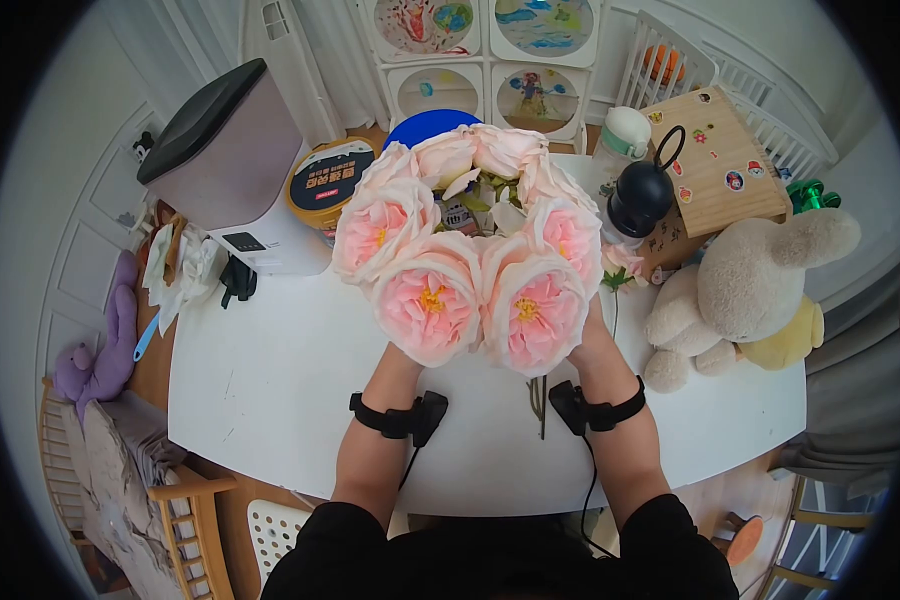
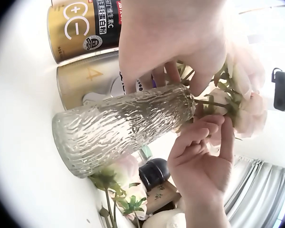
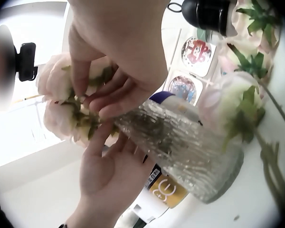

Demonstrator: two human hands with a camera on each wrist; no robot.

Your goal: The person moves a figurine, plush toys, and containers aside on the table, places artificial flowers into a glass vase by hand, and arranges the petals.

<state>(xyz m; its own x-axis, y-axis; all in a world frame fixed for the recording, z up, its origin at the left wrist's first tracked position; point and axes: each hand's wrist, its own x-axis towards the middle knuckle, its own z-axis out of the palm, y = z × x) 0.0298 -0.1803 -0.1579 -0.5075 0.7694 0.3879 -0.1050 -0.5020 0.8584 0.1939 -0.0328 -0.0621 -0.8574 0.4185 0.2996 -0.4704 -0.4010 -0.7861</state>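
A clear ribbed glass vase point(image 2: 123, 123) stands on the white table, holding a ring of pale pink artificial roses point(image 1: 432, 300). My left hand point(image 2: 173, 42) grips the vase's neck, its fingers passing behind the glass and its thumb at the rim. Just above the rim, my right hand point(image 3: 118, 52) pinches a rose stem among the green leaves, fingers curled. From the head view, the blooms hide most of both hands and the whole vase. More pink roses point(image 3: 235, 104) lie on the table beside the vase, on the right hand's side.
Behind the flowers stand a gold-and-black tub point(image 1: 332, 185) and a large bin-like appliance point(image 1: 235, 170). To the right are a black-capped bottle point(image 1: 642, 195), a stickered wooden box point(image 1: 715, 150) and a plush toy point(image 1: 750, 290). The white table point(image 1: 270, 380) extends toward my body.
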